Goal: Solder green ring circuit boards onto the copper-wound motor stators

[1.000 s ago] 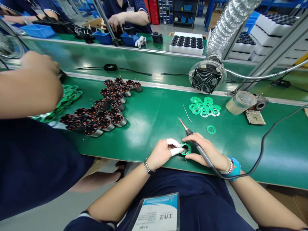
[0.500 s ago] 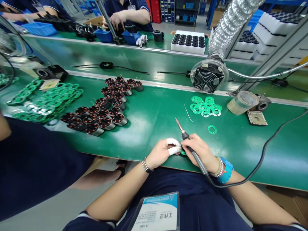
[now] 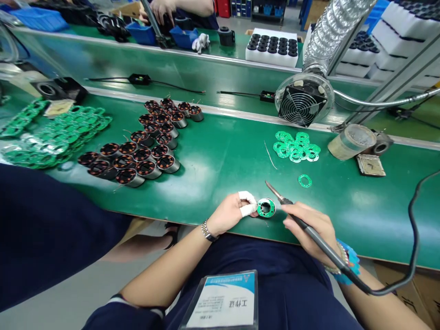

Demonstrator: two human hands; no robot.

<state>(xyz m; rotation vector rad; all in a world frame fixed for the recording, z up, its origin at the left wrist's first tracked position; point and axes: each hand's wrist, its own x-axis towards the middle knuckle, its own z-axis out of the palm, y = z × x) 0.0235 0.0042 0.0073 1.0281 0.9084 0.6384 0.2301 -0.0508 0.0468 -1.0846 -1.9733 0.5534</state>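
Observation:
My left hand point(image 3: 233, 211), with white tape on two fingers, grips the side of a motor stator point(image 3: 277, 208) at the table's front edge. On top of the stator lies a green ring circuit board point(image 3: 260, 208). My right hand point(image 3: 311, 229) is closed around a soldering iron point(image 3: 292, 207), whose tip points up and to the left, above the board and apart from it. Beyond the hands lie one loose green ring board point(image 3: 305, 181), a pile of similar boards point(image 3: 295, 147) and a thin piece of solder wire point(image 3: 270, 155).
Several copper-wound stators point(image 3: 147, 168) stand to the left, near stacked green board panels point(image 3: 65, 137). A fume fan point(image 3: 302, 105) hangs at the back. On the right are a round tub point(image 3: 350, 141) and a soldering sponge tray point(image 3: 371, 165). The iron's cable point(image 3: 415, 220) loops at right.
My right hand has moved right, away from the stator, with the soldering iron still in it. The ring board on the stator now shows fully. My left hand has stayed nearly in place.

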